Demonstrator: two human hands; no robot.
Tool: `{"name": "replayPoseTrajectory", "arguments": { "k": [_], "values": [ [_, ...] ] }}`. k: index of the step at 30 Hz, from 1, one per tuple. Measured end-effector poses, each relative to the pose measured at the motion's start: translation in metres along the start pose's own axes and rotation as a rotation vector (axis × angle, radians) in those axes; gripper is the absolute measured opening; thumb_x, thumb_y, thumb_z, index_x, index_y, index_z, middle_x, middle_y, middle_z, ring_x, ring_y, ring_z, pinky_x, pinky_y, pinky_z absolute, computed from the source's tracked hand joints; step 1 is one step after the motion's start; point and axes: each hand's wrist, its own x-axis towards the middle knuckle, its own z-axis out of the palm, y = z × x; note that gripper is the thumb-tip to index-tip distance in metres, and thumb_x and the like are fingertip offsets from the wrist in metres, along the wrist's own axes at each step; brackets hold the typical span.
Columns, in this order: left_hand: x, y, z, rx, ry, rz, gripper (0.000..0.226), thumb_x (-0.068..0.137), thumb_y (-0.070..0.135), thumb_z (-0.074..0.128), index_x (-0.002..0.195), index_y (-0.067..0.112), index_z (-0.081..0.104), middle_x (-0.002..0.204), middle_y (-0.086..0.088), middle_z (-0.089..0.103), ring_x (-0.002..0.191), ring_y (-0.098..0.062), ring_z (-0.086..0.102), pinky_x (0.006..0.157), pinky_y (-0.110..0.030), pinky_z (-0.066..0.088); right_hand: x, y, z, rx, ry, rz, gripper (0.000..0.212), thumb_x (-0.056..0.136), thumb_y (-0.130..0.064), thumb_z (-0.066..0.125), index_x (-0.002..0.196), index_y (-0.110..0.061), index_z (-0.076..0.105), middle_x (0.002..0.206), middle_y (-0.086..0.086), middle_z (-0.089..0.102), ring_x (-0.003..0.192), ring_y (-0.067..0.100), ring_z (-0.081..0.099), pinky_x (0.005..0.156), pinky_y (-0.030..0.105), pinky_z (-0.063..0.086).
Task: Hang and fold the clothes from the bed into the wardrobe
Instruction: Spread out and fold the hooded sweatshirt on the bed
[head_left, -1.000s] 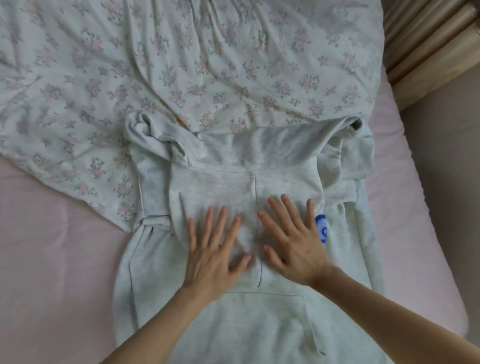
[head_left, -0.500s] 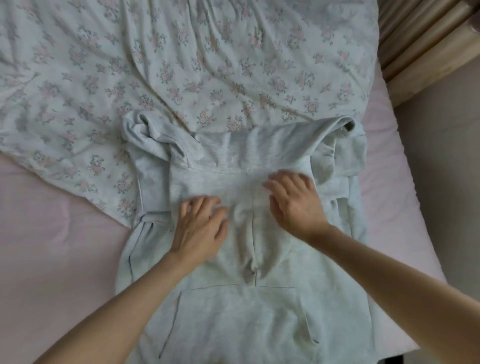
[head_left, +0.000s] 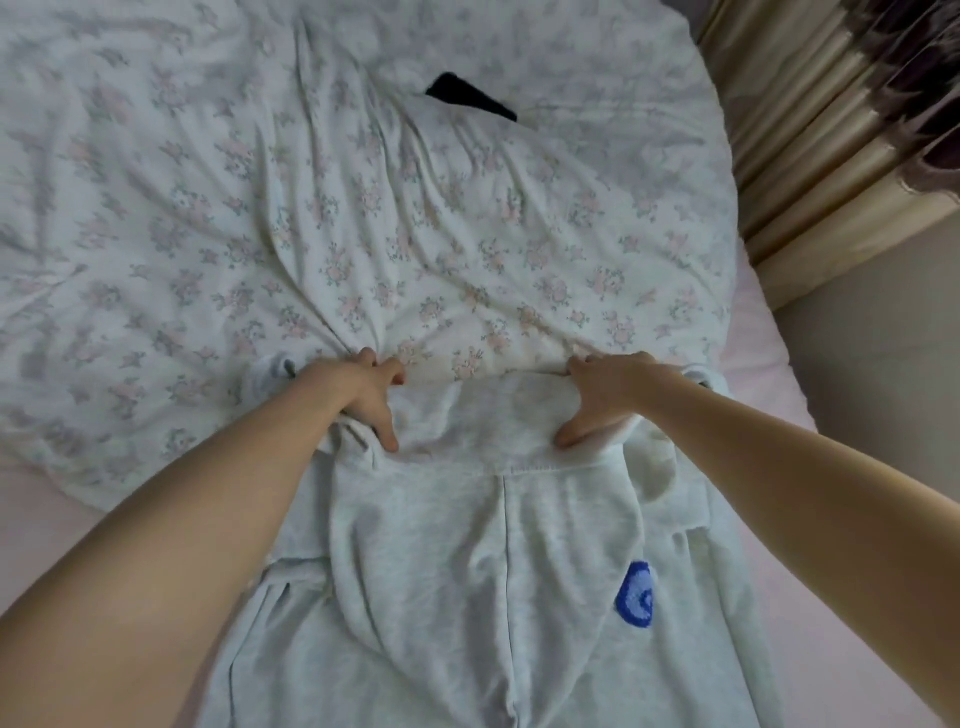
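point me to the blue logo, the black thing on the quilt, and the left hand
blue logo (head_left: 636, 595): head view, middle of the blue swirl on the grey hoodie.
black thing (head_left: 470, 97): head view, middle of the dark patch on the floral quilt.
left hand (head_left: 363, 387): head view, back of the hand gripping the hoodie's top edge.

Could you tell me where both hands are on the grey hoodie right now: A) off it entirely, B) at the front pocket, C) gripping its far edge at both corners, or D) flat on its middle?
C: the left hand and right hand each curl round the far edge of the hoodie, beside the floral quilt.
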Motion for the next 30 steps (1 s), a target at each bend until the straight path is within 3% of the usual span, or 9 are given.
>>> {"name": "replayPoseTrajectory", "arguments": {
  "k": [3,6,8,11,13,19,24,27,30],
  "values": [
    [-0.005,-0.003,0.005,-0.028,-0.114,0.038,0.113,0.054,0.056,0.084,0.144,0.024,0.023,0.142,-0.001,0.040,0.123,-0.024,0.047,0.102,-0.040,0.042,-0.006,0.002,-0.009,-0.012,-0.108,0.002,0.094,0.059,-0.076,0.064,0.131,-0.022,0.036,0.091,-0.009,0.058,0.075,0.016,0.055,0.062,0.028,0.037],
    [-0.018,-0.007,0.021,0.064,-0.185,0.089,0.102,0.051,0.068,0.078,0.137,0.025,0.044,0.136,0.004,0.052,0.122,-0.022,0.050,0.106,-0.038,0.038,-0.013,0.000,-0.011,-0.099,-0.065,-0.035,0.069,0.069,-0.063,0.063,0.119,-0.020,0.042,0.079,-0.007,0.053,0.072,0.014,0.054,0.062,0.028,0.037],
    [-0.025,-0.009,0.032,0.144,-0.026,0.086,0.065,0.053,0.070,0.072,0.106,0.035,0.058,0.107,0.011,0.062,0.108,-0.019,0.056,0.099,-0.041,0.041,-0.017,-0.003,-0.005,-0.167,0.055,-0.068,0.052,0.078,-0.046,0.058,0.119,-0.018,0.044,0.077,-0.006,0.048,0.075,0.018,0.052,0.066,0.029,0.038],
    [-0.041,-0.007,0.041,0.071,0.177,0.141,0.028,0.065,0.049,0.069,0.071,0.028,0.051,0.072,0.011,0.055,0.071,-0.013,0.056,0.068,-0.031,0.050,-0.029,-0.005,0.001,-0.175,0.209,-0.099,0.036,0.085,-0.034,0.050,0.117,-0.018,0.047,0.080,-0.003,0.049,0.077,0.021,0.052,0.066,0.029,0.039],
    [-0.057,-0.007,0.036,0.033,0.231,0.139,0.024,0.068,0.045,0.067,0.077,0.027,0.053,0.074,0.009,0.057,0.067,-0.012,0.055,0.056,-0.026,0.040,-0.038,0.000,-0.006,-0.180,0.247,-0.101,0.034,0.087,-0.037,0.049,0.116,-0.019,0.046,0.089,-0.001,0.056,0.084,0.022,0.056,0.067,0.030,0.038],
    [-0.111,-0.021,-0.022,0.005,0.497,0.066,0.028,0.075,0.051,0.064,0.085,0.032,0.045,0.091,0.009,0.058,0.085,-0.016,0.055,0.069,-0.028,0.038,-0.064,0.011,-0.061,-0.164,0.491,-0.035,0.033,0.092,-0.040,0.045,0.120,-0.022,0.043,0.104,0.000,0.062,0.093,0.023,0.061,0.066,0.030,0.034],
    [-0.146,-0.009,-0.044,0.129,0.859,-0.067,0.031,0.087,0.047,0.057,0.099,0.019,0.049,0.104,0.000,0.065,0.097,-0.022,0.061,0.079,-0.032,0.035,-0.096,0.013,-0.093,-0.066,0.740,0.033,0.032,0.090,-0.031,0.044,0.120,-0.021,0.041,0.101,0.001,0.061,0.086,0.026,0.061,0.061,0.030,0.032],
    [-0.163,0.000,-0.005,0.201,0.984,-0.099,0.034,0.088,0.048,0.058,0.100,0.017,0.053,0.099,0.000,0.066,0.092,-0.021,0.062,0.081,-0.032,0.035,-0.124,0.007,-0.064,-0.029,0.793,0.006,0.033,0.089,-0.032,0.045,0.120,-0.021,0.042,0.099,0.001,0.059,0.083,0.024,0.061,0.060,0.029,0.031],
    [-0.187,0.003,0.052,0.170,1.091,0.040,0.037,0.068,0.035,0.082,0.079,0.009,0.058,0.071,-0.008,0.063,0.065,-0.028,0.062,0.065,-0.037,0.041,-0.156,-0.001,-0.015,0.024,0.824,-0.018,0.035,0.084,-0.030,0.052,0.117,-0.020,0.047,0.099,0.002,0.058,0.089,0.025,0.060,0.065,0.029,0.034]
  ]
}}
